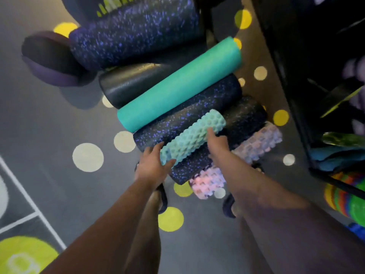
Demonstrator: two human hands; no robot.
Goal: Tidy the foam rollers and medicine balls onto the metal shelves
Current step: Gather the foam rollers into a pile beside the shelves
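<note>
A pale teal knobbly foam roller (192, 135) lies on top of a row of rollers on the floor. My left hand (153, 165) grips its near end and my right hand (218, 144) holds its side near the far end. Under it lie a black purple-speckled roller (189, 113) and another speckled one (237, 135). A smooth teal roller (177, 84), a plain black roller (130, 82) and a big speckled roller (134, 34) lie farther off. A pinkish-white knobbly roller (254, 147) lies to the right. A dark purple medicine ball (49, 58) sits at upper left.
The dark metal shelf frame (292, 95) stands along the right side, holding blurred gear. A stack of coloured discs (347, 198) sits at its lower right. The grey floor (59, 125) has yellow and white dots and white lines. My feet (162, 200) stand below the rollers.
</note>
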